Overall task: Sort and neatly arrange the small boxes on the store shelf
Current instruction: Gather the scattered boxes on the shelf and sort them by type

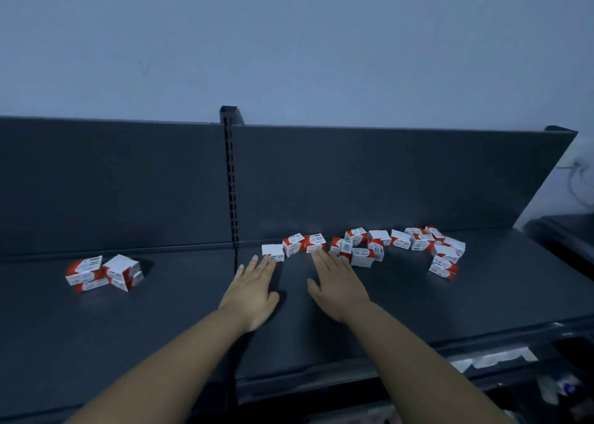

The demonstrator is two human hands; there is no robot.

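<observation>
Several small red-and-white boxes lie in a loose, uneven row [379, 245] along the back of the dark shelf [401, 301], right of the upright. A small stack of the same boxes [104, 272] sits apart on the left shelf section. My left hand [252, 290] lies flat with straight fingers, its fingertips touching the leftmost box of the row [273, 252]. My right hand [337, 287] is also flat and open, its fingertips just in front of a red-and-white box [314, 243]. Neither hand holds anything.
A slotted metal upright [232, 182] divides the dark back panel into two sections. The shelf's front edge [353, 378] runs below my forearms. A lower shelf with pale packets [495, 359] shows at the bottom right. A grey wall rises behind.
</observation>
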